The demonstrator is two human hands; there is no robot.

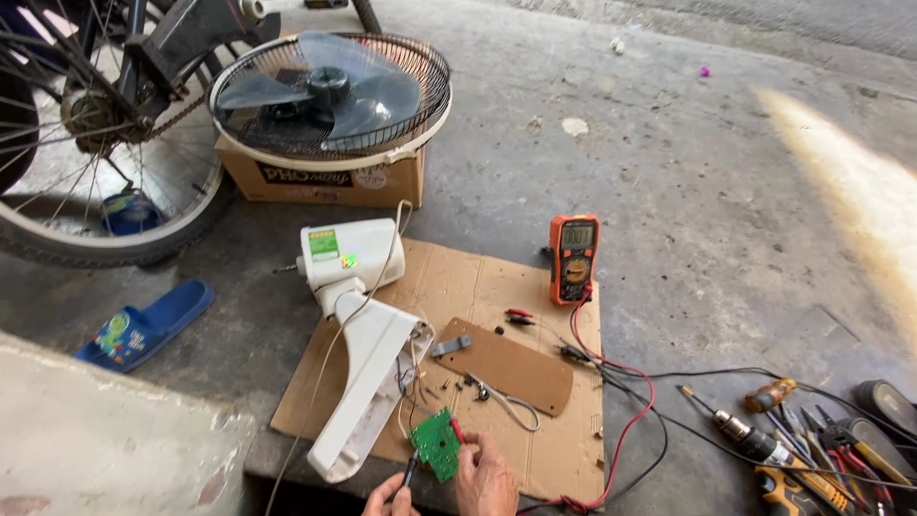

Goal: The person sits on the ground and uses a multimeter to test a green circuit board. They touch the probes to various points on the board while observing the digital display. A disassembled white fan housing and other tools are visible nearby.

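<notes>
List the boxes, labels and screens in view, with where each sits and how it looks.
Cardboard box: brown, rectangular, under the fan head, top left.
Sticker: green and white rectangle on the white fan motor housing.
Meter: orange and black, upright at the cardboard sheet's far edge, grey screen on top.

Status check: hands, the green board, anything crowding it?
Right hand pinches green circuit board. Left hand holds dark probe to it. White fan body alongside, wires attached.

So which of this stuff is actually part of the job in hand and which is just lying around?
In use: green circuit board, held by right hand; probe in left hand; white fan body; multimeter.

Lying about: fan cage on box, bicycle wheel, blue slipper, hand tools.
</notes>
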